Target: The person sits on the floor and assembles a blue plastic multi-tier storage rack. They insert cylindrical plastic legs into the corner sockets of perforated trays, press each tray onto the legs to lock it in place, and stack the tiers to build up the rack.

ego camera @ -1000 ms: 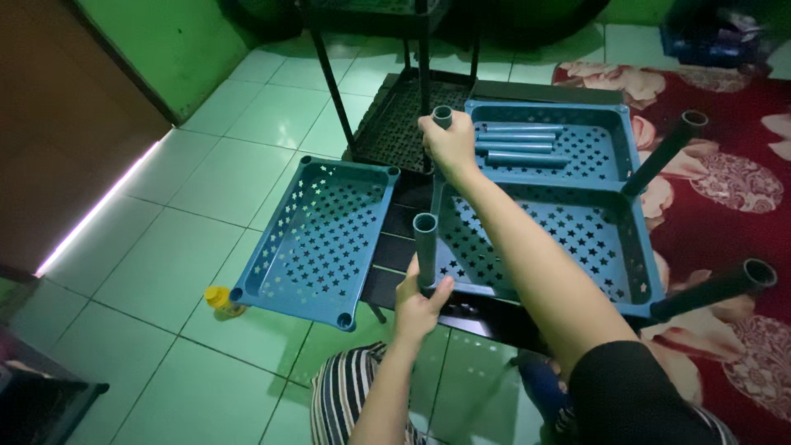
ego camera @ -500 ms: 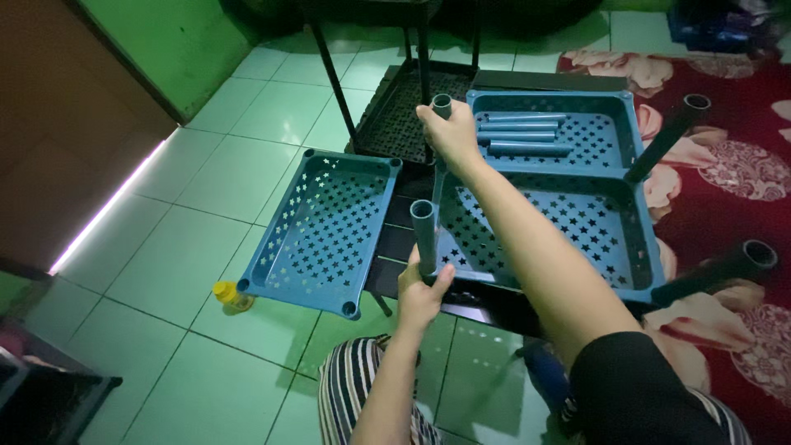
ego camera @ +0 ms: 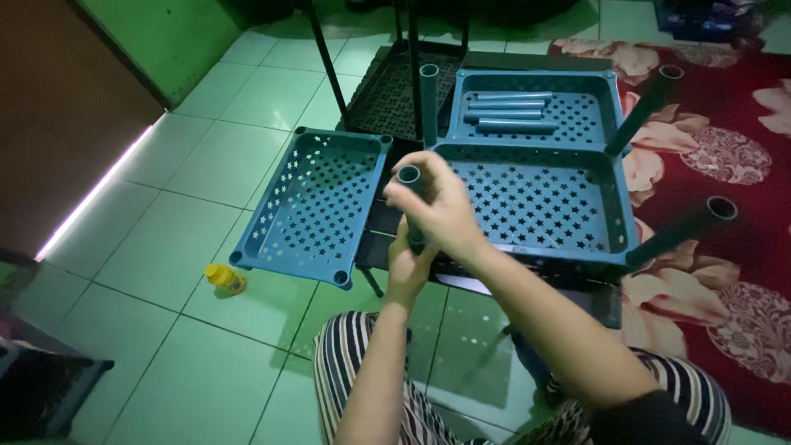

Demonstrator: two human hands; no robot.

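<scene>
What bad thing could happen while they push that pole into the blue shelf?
Both hands, right hand over left hand, grip one grey tube at the corner of the blue perforated tray. Pushed hard, the tube might slip and pinch a finger. The tray's other tubes jut sideways and might work loose. The small yellow bottle on the tiles could be knocked.

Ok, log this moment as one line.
left hand: grips tube low | right hand: grips tube top | tube: upright at tray corner
</scene>
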